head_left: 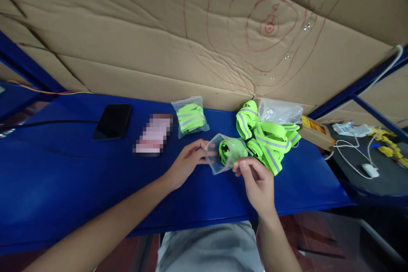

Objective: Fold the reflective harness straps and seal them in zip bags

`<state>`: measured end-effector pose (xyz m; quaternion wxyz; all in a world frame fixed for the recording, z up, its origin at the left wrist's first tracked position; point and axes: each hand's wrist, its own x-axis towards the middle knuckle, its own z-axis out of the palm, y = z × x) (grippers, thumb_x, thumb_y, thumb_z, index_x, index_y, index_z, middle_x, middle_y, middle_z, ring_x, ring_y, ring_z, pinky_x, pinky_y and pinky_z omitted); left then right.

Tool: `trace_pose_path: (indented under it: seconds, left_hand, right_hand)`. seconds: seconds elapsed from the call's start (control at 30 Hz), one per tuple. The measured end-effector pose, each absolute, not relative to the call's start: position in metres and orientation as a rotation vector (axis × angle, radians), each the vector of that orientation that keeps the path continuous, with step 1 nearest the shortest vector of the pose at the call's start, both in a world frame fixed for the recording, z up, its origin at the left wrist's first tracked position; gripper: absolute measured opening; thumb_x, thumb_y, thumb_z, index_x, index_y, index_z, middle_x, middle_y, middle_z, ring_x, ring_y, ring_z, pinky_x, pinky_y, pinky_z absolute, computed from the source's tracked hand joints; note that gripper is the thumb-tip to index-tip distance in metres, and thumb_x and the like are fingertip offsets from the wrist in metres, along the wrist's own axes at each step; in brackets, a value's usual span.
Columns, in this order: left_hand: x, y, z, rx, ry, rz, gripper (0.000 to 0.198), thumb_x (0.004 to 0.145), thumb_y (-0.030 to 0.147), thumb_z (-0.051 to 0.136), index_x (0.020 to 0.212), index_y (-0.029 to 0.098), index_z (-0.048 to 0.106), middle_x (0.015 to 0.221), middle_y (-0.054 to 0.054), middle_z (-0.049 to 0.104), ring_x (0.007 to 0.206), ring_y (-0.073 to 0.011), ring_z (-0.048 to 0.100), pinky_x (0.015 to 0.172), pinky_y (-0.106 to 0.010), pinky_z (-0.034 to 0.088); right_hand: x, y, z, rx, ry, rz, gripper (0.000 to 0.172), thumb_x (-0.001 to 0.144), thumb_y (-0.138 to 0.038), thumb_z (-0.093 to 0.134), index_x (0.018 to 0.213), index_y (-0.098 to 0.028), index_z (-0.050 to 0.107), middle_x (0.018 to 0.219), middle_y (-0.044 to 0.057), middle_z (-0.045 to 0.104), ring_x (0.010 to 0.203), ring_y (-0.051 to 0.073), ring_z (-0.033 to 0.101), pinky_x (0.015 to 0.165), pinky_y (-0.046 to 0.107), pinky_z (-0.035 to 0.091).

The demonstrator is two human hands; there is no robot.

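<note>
Between my hands is a clear zip bag (214,162) with its mouth spread toward me and a rolled neon-green reflective strap (224,152) inside. My left hand (193,156) grips the bag's left edge, some fingers showing through the plastic. My right hand (255,174) pinches the bag's lower right side between thumb and fingers. Just right of the bag lies a heap of loose green reflective straps (270,142) with grey stripes. Behind my left hand, another zip bag (190,117) holds a folded green strap.
On the blue table (79,178) lie a black device (113,122) with a cable and a blurred-out pinkish rectangle (154,134). Clear plastic bags (280,111) and a small cardboard box (315,132) sit behind the straps. A cardboard wall (143,42) rises at the back.
</note>
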<state>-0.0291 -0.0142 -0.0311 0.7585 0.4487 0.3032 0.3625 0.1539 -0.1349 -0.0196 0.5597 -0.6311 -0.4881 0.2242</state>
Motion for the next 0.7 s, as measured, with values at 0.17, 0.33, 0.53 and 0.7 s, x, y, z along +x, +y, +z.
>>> trace_pose_path:
  seconds: [0.17,0.33,0.53,0.7]
  left_hand:
    - [-0.029,-0.015,-0.032,0.618,0.563,0.764,0.019,0.080,0.021,0.068,0.075,0.020,0.050,0.098,-0.003,0.076,0.093,-0.0261,0.074,0.086,-0.043,0.058]
    - [-0.032,-0.006,-0.035,0.413,0.501,0.815,0.017,0.074,0.013,0.065,0.073,0.022,0.051,0.069,0.003,0.068,0.071,-0.0183,0.070,0.069,-0.031,0.058]
    - [-0.033,-0.006,-0.027,0.429,0.492,0.860,0.007,0.083,0.018,0.068,0.083,0.020,0.062,0.096,-0.002,0.075,0.089,-0.0192,0.073,0.081,-0.033,0.061]
    - [-0.035,-0.009,-0.021,0.688,0.507,0.845,0.018,0.086,0.027,0.077,0.096,0.020,0.064,0.130,-0.008,0.069,0.123,-0.0317,0.067,0.100,-0.044,0.056]
  right_hand:
    - [0.185,-0.133,-0.039,-1.731,-1.074,0.570,0.036,0.092,-0.053,0.062,0.115,-0.028,0.073,0.101,0.009,0.075,0.077,0.027,0.071,0.056,0.039,0.061]
    - [0.183,-0.118,-0.045,-1.641,-1.135,0.735,0.037,0.090,-0.058,0.064,0.106,-0.026,0.077,0.088,0.007,0.076,0.076,0.026,0.072,0.054,0.033,0.061]
    - [0.181,-0.082,-0.003,-1.402,-0.960,0.529,0.034,0.091,-0.055,0.065,0.095,-0.022,0.069,0.094,0.005,0.074,0.079,0.018,0.071,0.068,0.031,0.062]
    - [0.200,-0.045,0.037,-1.290,-1.021,-0.128,0.030,0.089,-0.047,0.072,0.096,-0.019,0.068,0.096,0.006,0.074,0.090,0.018,0.071,0.078,0.030,0.060]
